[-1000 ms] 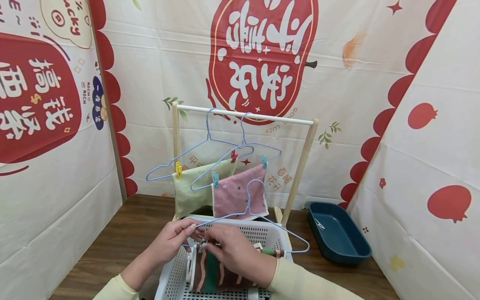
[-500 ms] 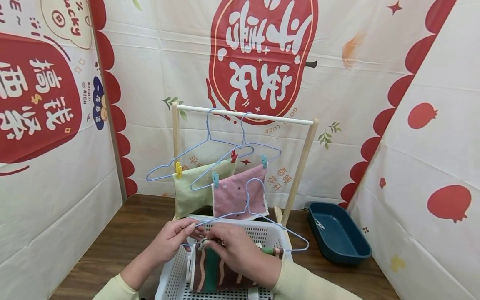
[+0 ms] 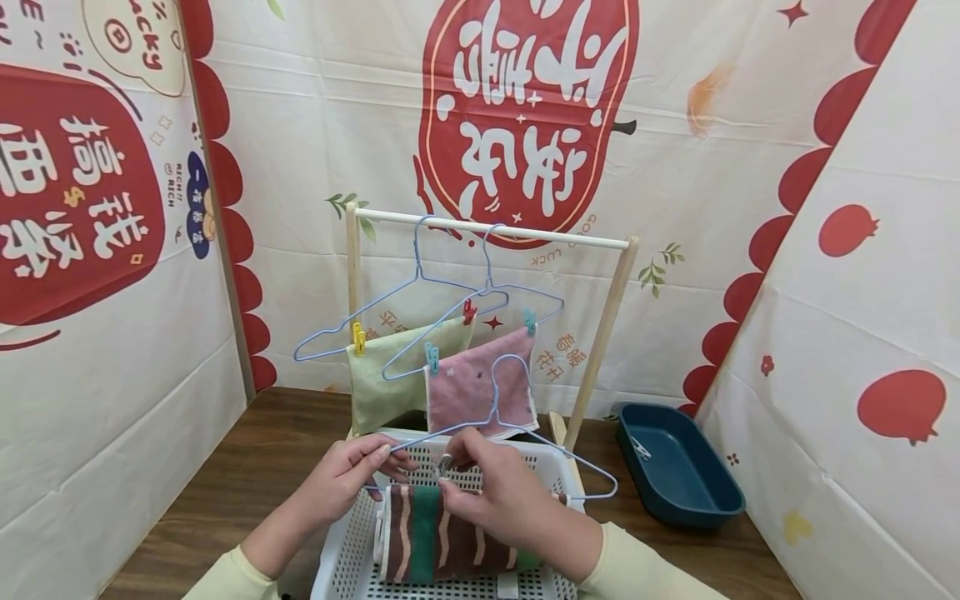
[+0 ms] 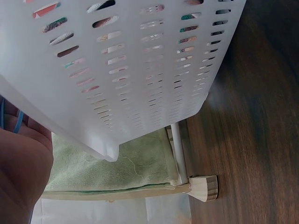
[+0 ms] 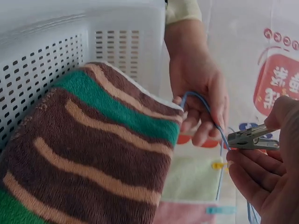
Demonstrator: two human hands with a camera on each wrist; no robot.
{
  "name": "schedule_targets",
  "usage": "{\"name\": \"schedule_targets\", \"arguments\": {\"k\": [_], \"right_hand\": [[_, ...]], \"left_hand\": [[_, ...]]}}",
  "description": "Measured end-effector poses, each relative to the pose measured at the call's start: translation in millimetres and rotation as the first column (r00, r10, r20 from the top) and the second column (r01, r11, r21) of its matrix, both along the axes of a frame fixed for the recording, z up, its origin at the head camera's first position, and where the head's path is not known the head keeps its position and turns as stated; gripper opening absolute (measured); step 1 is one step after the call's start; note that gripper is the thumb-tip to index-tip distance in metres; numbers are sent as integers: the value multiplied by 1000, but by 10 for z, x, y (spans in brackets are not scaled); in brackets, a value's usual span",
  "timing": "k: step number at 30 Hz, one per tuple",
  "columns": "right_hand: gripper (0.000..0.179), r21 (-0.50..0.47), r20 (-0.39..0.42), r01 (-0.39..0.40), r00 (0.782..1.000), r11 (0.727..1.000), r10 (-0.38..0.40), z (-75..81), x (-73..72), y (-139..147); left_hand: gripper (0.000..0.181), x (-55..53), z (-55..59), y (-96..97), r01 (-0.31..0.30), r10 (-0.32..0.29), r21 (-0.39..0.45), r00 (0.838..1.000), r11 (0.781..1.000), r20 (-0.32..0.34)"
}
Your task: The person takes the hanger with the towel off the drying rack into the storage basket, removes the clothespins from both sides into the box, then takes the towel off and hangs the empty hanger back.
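Note:
My left hand (image 3: 351,471) holds the left end of a blue wire hanger (image 3: 492,417) above the white basket. A brown, green and peach striped towel (image 3: 423,533) is folded over the hanger's lower bar. My right hand (image 3: 504,493) pinches a grey clothespin (image 5: 254,136) between thumb and fingers. In the head view the clothespin is just above the towel's upper edge, apart from it. The right wrist view shows its tip close to the blue wire. The left wrist view shows only part of the left hand (image 4: 23,158), beside the basket wall.
Behind the basket (image 3: 330,542) stands a rack (image 3: 487,227) with two blue hangers. A green towel (image 3: 390,379) and a pink towel (image 3: 476,379) hang from them by clothespins. A dark blue bin (image 3: 678,467) with white clothespins sits at the right.
My right hand has moved right and slightly up from the towel's left upper corner, with the grey clothespin now clearly showing in its fingers. The left hand has stayed on the hanger.

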State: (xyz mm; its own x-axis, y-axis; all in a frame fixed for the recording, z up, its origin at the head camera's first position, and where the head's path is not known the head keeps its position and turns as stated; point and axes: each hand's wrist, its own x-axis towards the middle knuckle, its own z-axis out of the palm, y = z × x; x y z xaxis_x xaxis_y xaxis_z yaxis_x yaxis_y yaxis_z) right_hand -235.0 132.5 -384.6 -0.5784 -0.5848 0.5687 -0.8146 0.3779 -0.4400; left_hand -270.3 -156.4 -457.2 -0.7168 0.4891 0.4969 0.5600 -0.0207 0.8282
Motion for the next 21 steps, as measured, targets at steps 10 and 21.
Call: {"name": "schedule_targets", "arguments": {"k": [10, 21], "right_hand": [[37, -141, 0, 95, 995, 985, -96, 121, -107, 478], [43, -234, -110, 364, 911, 902, -397, 185, -282, 1159]], "left_hand": [[29, -9, 12, 3, -9, 9, -13, 1000, 1000, -3], [29, -19, -11, -17, -15, 15, -13, 1000, 1000, -12]]}}
